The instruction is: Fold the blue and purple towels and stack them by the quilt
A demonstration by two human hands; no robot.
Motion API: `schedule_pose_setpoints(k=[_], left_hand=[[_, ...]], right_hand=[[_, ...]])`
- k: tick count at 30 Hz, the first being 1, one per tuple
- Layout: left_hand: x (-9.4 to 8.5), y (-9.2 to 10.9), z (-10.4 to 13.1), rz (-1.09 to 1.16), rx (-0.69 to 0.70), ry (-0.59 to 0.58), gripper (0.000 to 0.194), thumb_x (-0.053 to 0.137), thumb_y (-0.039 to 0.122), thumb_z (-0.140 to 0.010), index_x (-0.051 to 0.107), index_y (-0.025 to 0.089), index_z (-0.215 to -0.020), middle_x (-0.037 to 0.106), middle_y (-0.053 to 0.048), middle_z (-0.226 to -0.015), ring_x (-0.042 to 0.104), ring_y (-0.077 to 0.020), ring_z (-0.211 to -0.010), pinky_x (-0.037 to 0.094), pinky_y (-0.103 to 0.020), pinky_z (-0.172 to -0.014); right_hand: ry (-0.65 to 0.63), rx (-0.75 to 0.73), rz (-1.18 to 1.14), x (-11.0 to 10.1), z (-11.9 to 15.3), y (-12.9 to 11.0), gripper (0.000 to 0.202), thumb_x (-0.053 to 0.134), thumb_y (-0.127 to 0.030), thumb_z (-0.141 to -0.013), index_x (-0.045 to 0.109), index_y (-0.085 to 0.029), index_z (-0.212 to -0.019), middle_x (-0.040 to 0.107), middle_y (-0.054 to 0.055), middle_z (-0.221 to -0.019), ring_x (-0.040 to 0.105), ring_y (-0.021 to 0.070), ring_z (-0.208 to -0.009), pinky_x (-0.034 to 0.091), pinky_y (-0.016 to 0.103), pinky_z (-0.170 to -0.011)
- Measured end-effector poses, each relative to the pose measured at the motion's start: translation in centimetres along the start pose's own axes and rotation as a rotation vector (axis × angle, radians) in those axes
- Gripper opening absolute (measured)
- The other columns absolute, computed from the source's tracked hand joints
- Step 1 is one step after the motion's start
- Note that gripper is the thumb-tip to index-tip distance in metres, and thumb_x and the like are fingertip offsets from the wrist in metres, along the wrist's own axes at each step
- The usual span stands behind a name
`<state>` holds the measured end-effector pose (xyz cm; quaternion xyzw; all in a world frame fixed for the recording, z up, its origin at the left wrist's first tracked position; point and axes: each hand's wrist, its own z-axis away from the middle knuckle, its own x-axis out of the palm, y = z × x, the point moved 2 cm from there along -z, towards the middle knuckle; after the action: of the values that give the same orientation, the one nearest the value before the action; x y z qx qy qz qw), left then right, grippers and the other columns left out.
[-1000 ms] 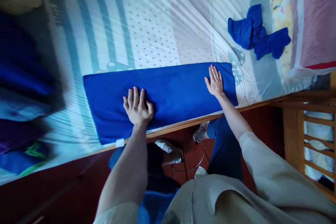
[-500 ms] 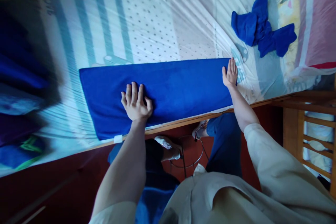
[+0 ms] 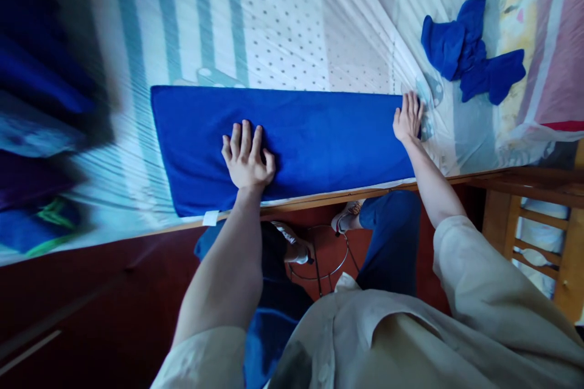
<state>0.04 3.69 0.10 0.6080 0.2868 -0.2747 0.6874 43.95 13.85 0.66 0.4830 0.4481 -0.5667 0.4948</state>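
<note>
A long blue cloth (image 3: 319,140), folded into a flat strip with a small white tag (image 3: 210,218) at its lower left, lies along the near edge of the bed. Pressed flat on its left half is my left hand (image 3: 248,158), fingers spread. My right hand (image 3: 409,118) rests on the cloth's right end, fingers stretched out along that edge. Neither hand grips anything. Beyond my right hand, a crumpled blue cloth (image 3: 472,51) lies apart on the bedding.
Striped and dotted bedding (image 3: 283,24) covers the bed, wrinkled toward the right. Dark blue clothes (image 3: 41,55) are heaped at the left. A pink cover (image 3: 559,55) lies at the far right, above a slatted wooden frame (image 3: 502,225). The bed's wooden edge (image 3: 337,191) runs before my legs.
The whole view has shifted a little, with the bed edge turned slightly. My right hand's fingers tilt a bit more at the cloth's end; my left hand keeps its place on the cloth.
</note>
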Motion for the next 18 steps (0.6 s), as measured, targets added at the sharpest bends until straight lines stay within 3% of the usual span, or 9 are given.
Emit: schedule_pose_setpoints(k=[5, 8, 11, 13, 18], left_hand=[[-0.1, 0.0, -0.1, 0.018, 0.001, 0.015, 0.067, 0.055, 0.041, -0.090, 0.053, 0.016, -0.151, 0.037, -0.015, -0.167, 0.020, -0.0358, -0.159, 0.003, -0.056, -0.130], [-0.2, 0.1, -0.1, 0.023, 0.006, 0.012, 0.066, 0.055, 0.041, -0.089, 0.054, 0.017, -0.151, 0.036, -0.014, -0.167, 0.020, -0.0357, -0.159, 0.002, -0.056, -0.130], [-0.1, 0.0, 0.0, 0.011, 0.002, 0.011, 0.066, 0.056, 0.040, -0.089, 0.054, 0.017, -0.151, 0.037, -0.014, -0.167, 0.021, -0.0348, -0.159, 0.002, -0.056, -0.131], [0.0, -0.1, 0.0, 0.012, -0.010, 0.007, 0.066, 0.056, 0.040, -0.088, 0.054, 0.017, -0.150, 0.037, -0.013, -0.167, 0.020, -0.0341, -0.160, 0.002, -0.055, -0.131], [-0.3, -0.5, -0.2, 0.014, -0.024, -0.006, 0.066, 0.054, 0.039, -0.090, 0.053, 0.017, -0.152, 0.036, -0.012, -0.167, 0.018, -0.0322, -0.160, 0.000, -0.052, -0.131]], right_hand=[[-0.134, -0.376, -0.191, -1.1, -3.3, -8.8, 0.049, 0.041, -0.045, -0.105, 0.058, -0.021, -0.144, 0.059, 0.014, -0.146, 0.046, 0.0314, -0.146, 0.031, 0.055, -0.126], [-0.262, -0.490, -0.283, -0.8, -5.9, -14.4, 0.043, 0.057, -0.050, -0.100, 0.067, -0.021, -0.130, 0.068, 0.011, -0.131, 0.055, 0.0296, -0.135, 0.041, 0.048, -0.120], [-0.430, -0.478, -0.308, -0.6, -7.6, -18.2, 0.040, 0.072, -0.051, -0.092, 0.071, -0.021, -0.118, 0.072, 0.007, -0.119, 0.064, 0.0258, -0.120, 0.049, 0.041, -0.109], [-0.508, -0.422, -0.272, -0.9, -7.9, -19.8, 0.037, 0.078, -0.047, -0.088, 0.072, -0.020, -0.111, 0.072, 0.005, -0.116, 0.064, 0.0240, -0.117, 0.048, 0.040, -0.109], [-0.576, -0.261, -0.191, -2.7, -6.6, -21.6, 0.030, 0.078, -0.037, -0.092, 0.067, -0.013, -0.106, 0.064, 0.010, -0.132, 0.050, 0.0262, -0.134, 0.033, 0.049, -0.120]])
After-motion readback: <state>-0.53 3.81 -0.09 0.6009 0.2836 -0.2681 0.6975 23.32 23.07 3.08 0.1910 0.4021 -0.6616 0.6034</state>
